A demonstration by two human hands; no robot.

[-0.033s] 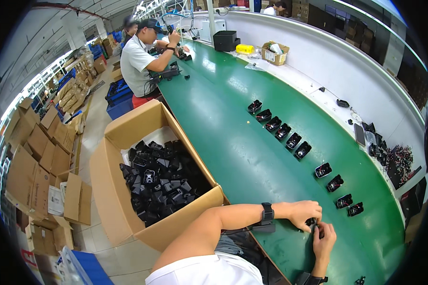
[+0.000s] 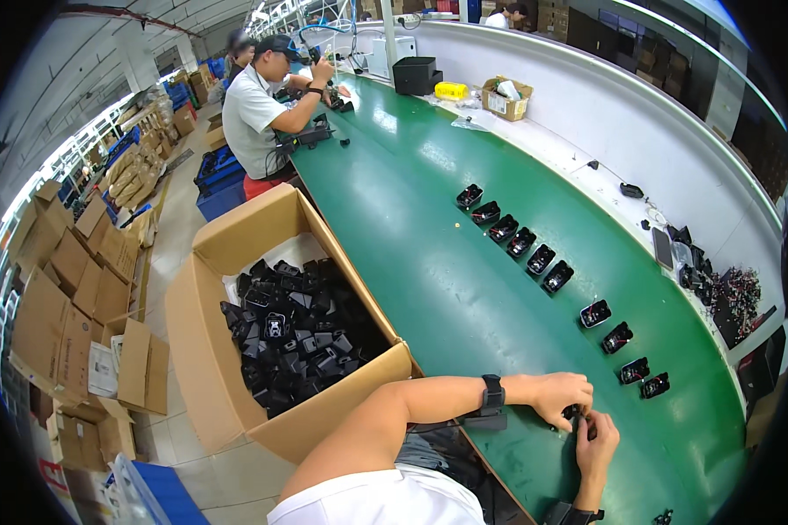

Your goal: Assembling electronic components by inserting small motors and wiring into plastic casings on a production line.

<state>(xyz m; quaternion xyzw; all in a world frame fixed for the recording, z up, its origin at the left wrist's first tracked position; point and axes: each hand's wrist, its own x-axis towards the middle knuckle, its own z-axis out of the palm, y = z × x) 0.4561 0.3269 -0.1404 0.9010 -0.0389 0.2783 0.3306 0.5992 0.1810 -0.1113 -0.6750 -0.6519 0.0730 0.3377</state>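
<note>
My left hand (image 2: 559,398) and my right hand (image 2: 596,443) meet over the green workbench at the lower right. Between their bent fingers is a small black plastic part (image 2: 572,410), mostly covered by the fingers. Both hands are closed on it. Farther along the bench lies a row of black plastic housings (image 2: 594,313), open side up, with small red and pale bits inside. To the left of my left forearm, an open cardboard box (image 2: 203,328) holds a heap of black plastic parts (image 2: 299,337).
A co-worker (image 2: 258,118) works at the far end of the green workbench (image 2: 385,223). Along the white ledge (image 2: 578,171) are a small carton (image 2: 506,101), a phone-like slab (image 2: 662,248) and a pile of wires (image 2: 737,297). Flattened cartons (image 2: 70,306) lean at the left.
</note>
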